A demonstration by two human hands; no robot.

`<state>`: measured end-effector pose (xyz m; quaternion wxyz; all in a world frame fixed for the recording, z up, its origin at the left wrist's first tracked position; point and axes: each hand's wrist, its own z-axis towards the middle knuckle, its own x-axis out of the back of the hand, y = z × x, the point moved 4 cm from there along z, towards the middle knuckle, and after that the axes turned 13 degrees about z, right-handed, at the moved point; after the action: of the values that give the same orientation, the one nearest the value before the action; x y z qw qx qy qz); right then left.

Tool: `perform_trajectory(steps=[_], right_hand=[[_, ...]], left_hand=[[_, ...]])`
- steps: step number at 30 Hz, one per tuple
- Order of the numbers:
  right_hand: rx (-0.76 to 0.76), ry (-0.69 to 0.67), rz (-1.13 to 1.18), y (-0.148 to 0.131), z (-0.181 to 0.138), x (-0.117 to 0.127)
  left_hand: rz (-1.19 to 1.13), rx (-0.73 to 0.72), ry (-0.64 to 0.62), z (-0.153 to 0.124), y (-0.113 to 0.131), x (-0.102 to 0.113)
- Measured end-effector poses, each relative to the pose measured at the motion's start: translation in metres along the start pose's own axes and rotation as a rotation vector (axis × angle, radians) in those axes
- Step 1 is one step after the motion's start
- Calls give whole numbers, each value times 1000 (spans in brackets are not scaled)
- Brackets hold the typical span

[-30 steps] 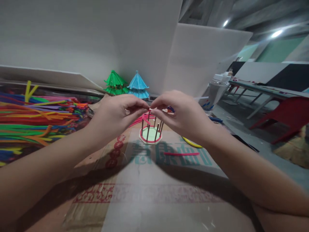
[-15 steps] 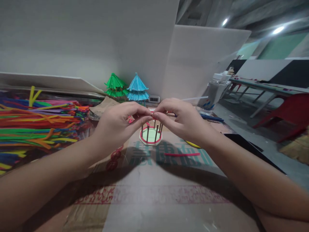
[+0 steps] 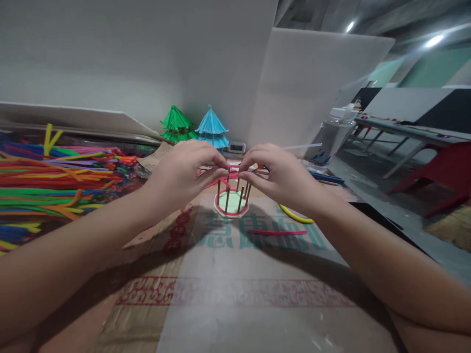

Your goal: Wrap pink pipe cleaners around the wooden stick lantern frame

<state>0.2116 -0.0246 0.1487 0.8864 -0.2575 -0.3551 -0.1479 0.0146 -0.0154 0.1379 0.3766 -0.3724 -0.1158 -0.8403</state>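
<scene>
In the middle stands a small model with a pale green octagonal base (image 3: 231,199), edged in red, and several thin brown posts (image 3: 227,198) rising from it. At the tops of the posts, a red pipe cleaner (image 3: 234,167) spans the narrow gap between my fingertips. My left hand (image 3: 191,166) pinches at its left side, thumb and index finger nearly together. From the right, my right hand (image 3: 277,171) pinches at the other side. The fingers partly hide the post tops. Another red pipe cleaner (image 3: 279,232) lies on the cardboard in front of the model.
Bundles of coloured pipe cleaners (image 3: 62,176) lie at the left. Behind my hands stand a green tiered roof (image 3: 177,122) and a blue one (image 3: 211,125), beside a small digital clock (image 3: 237,147). A yellow curved piece (image 3: 296,215) and a clear plastic container (image 3: 331,135) are at right.
My fingertips, which met above the model, have drawn slightly apart, and red strips now show between and below them. The view has shifted a little.
</scene>
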Motion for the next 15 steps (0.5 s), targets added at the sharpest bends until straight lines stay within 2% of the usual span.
perform_trajectory(steps=[6,15], right_hand=[[-57,-73,-23,10,-2,-6],[-94,-142,-41,6,0,-10]], left_hand=[[31,-137,-159,1,-12,-19],[9,-160,-197,-2,-15,-37]])
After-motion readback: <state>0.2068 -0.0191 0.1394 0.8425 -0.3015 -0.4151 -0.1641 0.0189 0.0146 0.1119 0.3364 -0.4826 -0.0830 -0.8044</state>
